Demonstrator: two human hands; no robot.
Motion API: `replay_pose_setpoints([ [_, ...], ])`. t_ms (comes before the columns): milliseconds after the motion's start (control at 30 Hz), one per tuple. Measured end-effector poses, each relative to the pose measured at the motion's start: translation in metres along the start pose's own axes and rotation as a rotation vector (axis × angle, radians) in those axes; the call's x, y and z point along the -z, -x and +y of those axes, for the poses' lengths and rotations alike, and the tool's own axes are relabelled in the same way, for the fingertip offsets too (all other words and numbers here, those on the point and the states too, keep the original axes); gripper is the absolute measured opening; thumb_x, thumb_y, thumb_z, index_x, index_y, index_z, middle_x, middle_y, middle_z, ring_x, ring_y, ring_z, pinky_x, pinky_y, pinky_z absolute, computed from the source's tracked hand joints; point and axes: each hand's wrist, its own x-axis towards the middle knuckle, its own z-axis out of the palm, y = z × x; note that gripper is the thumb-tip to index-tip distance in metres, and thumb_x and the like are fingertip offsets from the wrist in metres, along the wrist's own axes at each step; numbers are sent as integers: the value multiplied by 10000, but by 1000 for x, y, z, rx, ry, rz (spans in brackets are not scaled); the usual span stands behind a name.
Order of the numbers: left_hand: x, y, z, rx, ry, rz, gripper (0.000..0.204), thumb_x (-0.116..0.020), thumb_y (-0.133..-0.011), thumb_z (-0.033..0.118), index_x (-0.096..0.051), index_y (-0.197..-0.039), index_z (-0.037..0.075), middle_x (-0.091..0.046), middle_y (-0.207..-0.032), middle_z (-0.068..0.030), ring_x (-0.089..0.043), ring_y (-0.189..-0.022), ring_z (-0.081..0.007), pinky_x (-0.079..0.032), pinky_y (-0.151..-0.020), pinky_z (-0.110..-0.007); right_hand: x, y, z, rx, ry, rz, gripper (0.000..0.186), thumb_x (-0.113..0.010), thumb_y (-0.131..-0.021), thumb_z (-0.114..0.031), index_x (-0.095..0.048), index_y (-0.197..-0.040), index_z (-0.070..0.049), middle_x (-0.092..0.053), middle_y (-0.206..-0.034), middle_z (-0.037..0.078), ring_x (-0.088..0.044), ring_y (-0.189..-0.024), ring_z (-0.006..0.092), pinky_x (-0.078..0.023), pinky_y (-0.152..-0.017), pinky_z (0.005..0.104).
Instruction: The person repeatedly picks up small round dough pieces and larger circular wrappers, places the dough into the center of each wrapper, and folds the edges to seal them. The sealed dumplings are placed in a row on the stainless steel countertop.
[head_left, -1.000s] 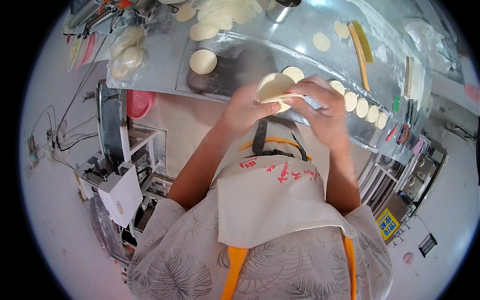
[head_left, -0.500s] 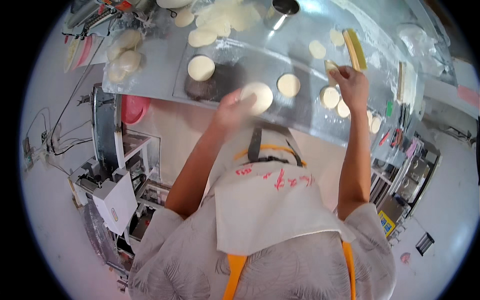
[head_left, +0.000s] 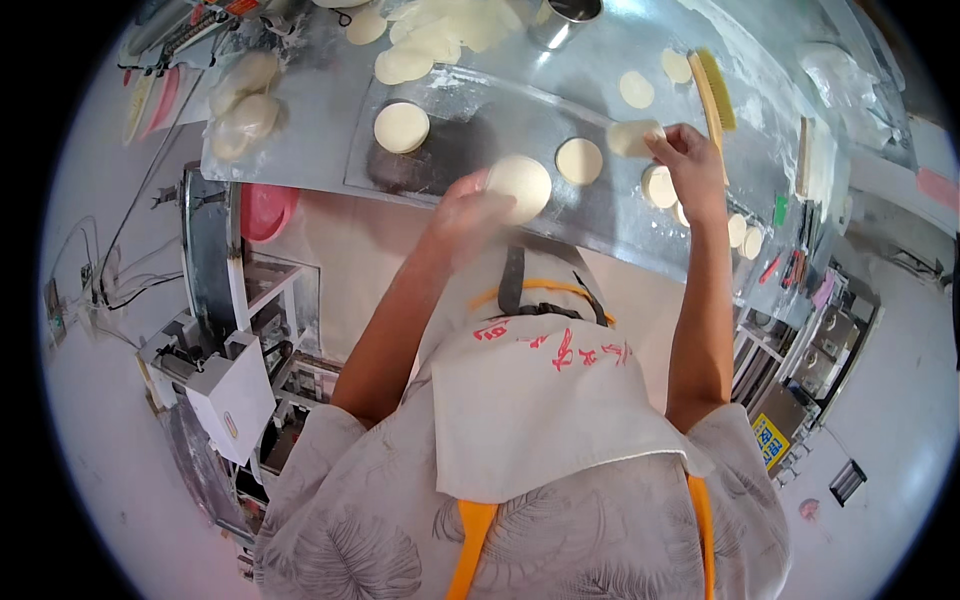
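My left hand point(head_left: 468, 212), partly smeared by motion, holds a pale round dough wrapper point(head_left: 522, 188) at the front edge of the metal table; whether it is one or a stack I cannot tell. My right hand point(head_left: 690, 165) pinches the edge of another thin dough wrapper point(head_left: 630, 138) between thumb and fingers, above the table. Between the hands lies a dough round point(head_left: 579, 161). Several more rounds point(head_left: 659, 186) lie beside and partly behind my right hand. To the left a thick dough round point(head_left: 401, 128), perhaps a stack, rests on the dark part of the tabletop.
A wooden-handled brush point(head_left: 716, 92) lies just beyond my right hand. Farther back stand a metal cup point(head_left: 566, 12) and overlapping wrappers point(head_left: 405, 64). Clear-wrapped pale lumps point(head_left: 245, 112) sit at the table's left end. Below it is a pink basin point(head_left: 266, 212).
My right hand has shifted slightly left, and the wrapper it pinches has swung out to the left, now spread flatter. My left hand with its dough wrapper has moved only slightly right.
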Motion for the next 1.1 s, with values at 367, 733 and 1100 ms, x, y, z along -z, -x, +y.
replay_pose_setpoints([
  [367,3,9,3,25,48,67,525,-581,-968,8,-533,-1480,-96,-665,-1437,-251,-660,-1352,-338,-484,-1212,-451,-82,-13,56,-116,-266,-168,268,-769,-983,-171,-742,-1152,35,-804,-967,131,-749,-802,176,-598,-698,313],
  [733,-16,12,19,-78,163,-69,516,-452,-1141,232,-476,-1532,-104,-592,-1514,-283,-601,-1413,-382,-464,-1230,-515,-112,-9,118,30,291,87,264,-796,-980,-183,-753,-1153,12,-780,-936,130,-754,-808,198,-600,-711,356],
  [1100,-46,14,35,-173,-144,31,546,-359,-1202,349,-466,-1556,-53,-588,-1527,-175,-557,-1427,-297,-434,-1219,-462,-98,105,-79,793,114,33,303,-846,-880,-90,-765,-1172,-85,-720,-1184,98,-654,-1107,329,-563,-928,425],
])
